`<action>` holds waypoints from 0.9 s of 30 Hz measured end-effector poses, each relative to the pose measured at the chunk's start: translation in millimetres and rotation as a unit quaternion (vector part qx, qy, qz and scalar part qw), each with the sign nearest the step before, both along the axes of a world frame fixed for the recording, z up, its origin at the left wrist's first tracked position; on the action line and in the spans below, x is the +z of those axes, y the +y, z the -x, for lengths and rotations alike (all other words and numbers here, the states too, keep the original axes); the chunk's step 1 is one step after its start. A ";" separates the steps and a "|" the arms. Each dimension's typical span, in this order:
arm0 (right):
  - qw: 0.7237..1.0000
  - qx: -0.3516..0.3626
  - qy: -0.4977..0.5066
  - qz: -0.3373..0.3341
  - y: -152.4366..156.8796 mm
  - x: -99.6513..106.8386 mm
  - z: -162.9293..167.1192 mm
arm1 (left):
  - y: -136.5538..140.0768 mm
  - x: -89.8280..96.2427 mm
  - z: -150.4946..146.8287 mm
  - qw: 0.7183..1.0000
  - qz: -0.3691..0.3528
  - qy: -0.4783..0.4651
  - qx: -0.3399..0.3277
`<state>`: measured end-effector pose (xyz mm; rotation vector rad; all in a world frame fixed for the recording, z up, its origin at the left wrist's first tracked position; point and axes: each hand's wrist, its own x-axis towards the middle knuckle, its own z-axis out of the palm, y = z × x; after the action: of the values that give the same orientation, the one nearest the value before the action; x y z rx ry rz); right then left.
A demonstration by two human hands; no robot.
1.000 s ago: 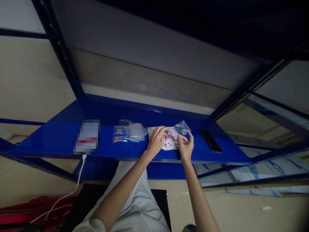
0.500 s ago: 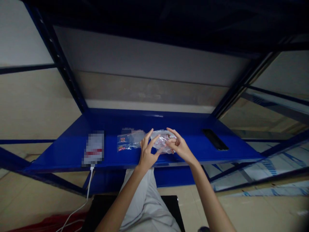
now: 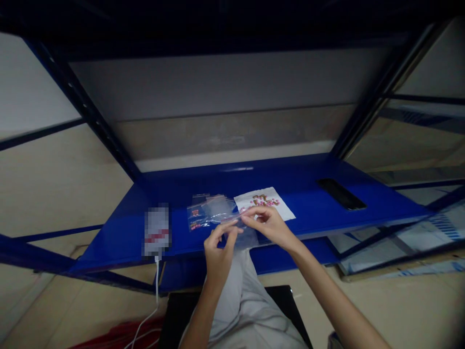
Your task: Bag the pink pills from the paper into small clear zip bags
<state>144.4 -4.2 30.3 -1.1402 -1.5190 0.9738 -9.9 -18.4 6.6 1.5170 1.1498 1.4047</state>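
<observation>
Near the shelf's front edge, my left hand [image 3: 221,242] pinches the upper edge of a clear plastic bag [image 3: 246,238]. Thumb and fingers of my right hand [image 3: 267,224] are closed on the same edge, close to the left fingertips. The bag hangs below the fingers and looks flat. Just beyond my right hand lies a white paper sheet [image 3: 244,198] bearing several small pink and brown pieces [image 3: 264,200]. Left of the hands, clear zip bags [image 3: 217,207] overlap on the shelf, some with small pink and orange pieces [image 3: 195,226] inside.
A blurred-out device [image 3: 157,231] with a white cable [image 3: 157,281] sits on the left of the blue shelf [image 3: 181,179]. A black phone [image 3: 341,194] lies on the right. Blue posts [image 3: 90,116] frame the sides, and another shelf overhangs above.
My hands have come closer together and nearer to me, lifting the clear bag off the white paper. The paper and its pink and brown pieces are now uncovered. The view has tilted.
</observation>
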 end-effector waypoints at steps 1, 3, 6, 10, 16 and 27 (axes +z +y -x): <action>1.000 0.008 -0.001 0.005 -0.9 0.0 2.0 | -0.9 0.1 2.2 1.000 0.000 0.001 0.015; 1.000 0.021 0.000 0.016 -2.5 0.3 5.6 | -1.9 -0.6 6.1 0.999 0.003 0.005 0.049; 1.000 0.020 0.019 0.016 -3.8 -1.1 10.7 | -3.2 -1.9 9.7 0.997 0.000 0.016 0.073; 0.999 0.010 0.037 0.013 -1.7 -10.8 18.0 | -1.0 -4.3 11.6 0.999 -0.016 -0.004 0.029; 0.997 -0.038 0.057 0.017 7.9 -38.5 26.0 | 25.5 -21.7 16.8 0.998 0.003 -0.019 -0.055; 0.996 -0.068 0.057 0.033 8.4 -62.1 25.7 | 35.0 -41.8 18.7 0.996 0.030 0.039 -0.076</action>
<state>118.7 4.3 -31.8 -1.1981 -1.3105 0.9840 -28.6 16.5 -35.2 1.5925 1.0883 1.2082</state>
